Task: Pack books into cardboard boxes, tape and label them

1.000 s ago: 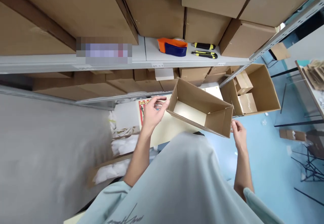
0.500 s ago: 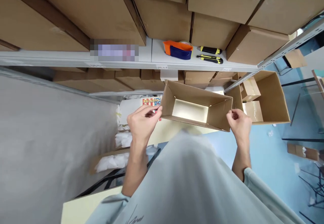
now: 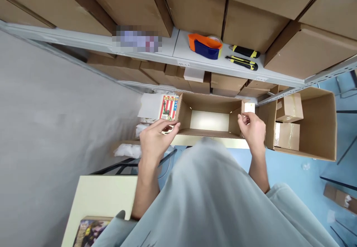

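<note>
An open-topped cardboard box [image 3: 213, 103] sits in front of me, its pale bottom showing inside. At its left short side, my left hand [image 3: 157, 137] pinches the edge between thumb and fingers. My right hand [image 3: 253, 130] has its fingertips closed at the upper edge of the right side. Nothing lies inside the box. Just left of it is a book [image 3: 167, 105] with red and white stripes and a statue on the cover, beside a white sheet [image 3: 149, 106]. A cream tabletop [image 3: 184, 140] shows along the box's near side.
Above, a metal shelf [image 3: 178, 61] carries large cartons, an orange and blue tape dispenser [image 3: 205, 47] and two utility knives [image 3: 242, 63]. A big open carton [image 3: 320, 124] with two smaller boxes stands at right. Another illustrated book [image 3: 90, 232] lies on the lower-left table [image 3: 108, 191].
The box has turned from a slant to nearly level, with both hands still at its ends. More of the striped book shows, and the lower-left book has come into view.
</note>
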Action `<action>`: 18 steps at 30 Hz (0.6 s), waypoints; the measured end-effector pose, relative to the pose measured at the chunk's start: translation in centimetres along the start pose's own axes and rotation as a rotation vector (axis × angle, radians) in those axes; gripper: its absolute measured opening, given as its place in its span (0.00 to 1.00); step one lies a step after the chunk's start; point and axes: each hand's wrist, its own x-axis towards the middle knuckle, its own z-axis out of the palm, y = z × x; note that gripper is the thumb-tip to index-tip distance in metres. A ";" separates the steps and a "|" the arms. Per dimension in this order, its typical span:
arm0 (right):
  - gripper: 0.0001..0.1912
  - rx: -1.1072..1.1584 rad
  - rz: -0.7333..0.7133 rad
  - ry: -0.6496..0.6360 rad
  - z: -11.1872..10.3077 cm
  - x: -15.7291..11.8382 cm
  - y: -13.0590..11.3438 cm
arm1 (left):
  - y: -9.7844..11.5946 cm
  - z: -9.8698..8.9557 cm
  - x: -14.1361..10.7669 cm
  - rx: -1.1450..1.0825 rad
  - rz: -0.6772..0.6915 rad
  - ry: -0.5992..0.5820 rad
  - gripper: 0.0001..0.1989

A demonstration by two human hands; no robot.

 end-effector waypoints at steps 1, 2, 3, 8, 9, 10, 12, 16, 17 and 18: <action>0.27 0.034 -0.010 -0.051 -0.1 0.1 -0.1 | 0.0 0.0 0.0 -0.023 -0.006 -0.043 0.11; 0.29 0.071 -0.020 -0.117 -0.3 0.0 -0.1 | -0.2 0.1 0.0 -0.051 -0.013 -0.098 0.12; 0.30 0.107 -0.029 -0.196 -0.5 0.0 -0.2 | -0.4 0.2 0.1 -0.077 -0.021 -0.159 0.14; 0.37 0.181 -0.004 -0.415 -0.7 -0.6 0.2 | -2.6 1.5 0.3 -0.148 -0.074 -0.337 0.22; 0.38 0.166 0.014 -0.354 -0.4 -0.6 0.3 | -3.0 2.0 0.6 -0.155 -0.087 -0.333 0.23; 0.39 0.143 0.038 -0.257 0.1 -0.5 0.6 | -3.2 2.5 0.9 -0.155 -0.101 -0.314 0.24; 0.37 0.094 0.104 -0.008 1.7 0.1 1.1 | -3.4 3.9 1.7 -0.142 -0.108 -0.218 0.33; 0.30 0.099 0.103 0.361 5.1 1.6 2.7 | -3.5 6.7 3.8 -0.177 0.002 -0.063 0.56; 0.30 0.103 0.064 0.403 5.7 1.9 3.1 | -3.6 7.2 4.2 -0.194 0.031 -0.066 0.54; 0.28 0.096 0.021 0.427 6.1 2.2 3.6 | -3.9 7.6 4.6 -0.204 0.054 -0.073 0.50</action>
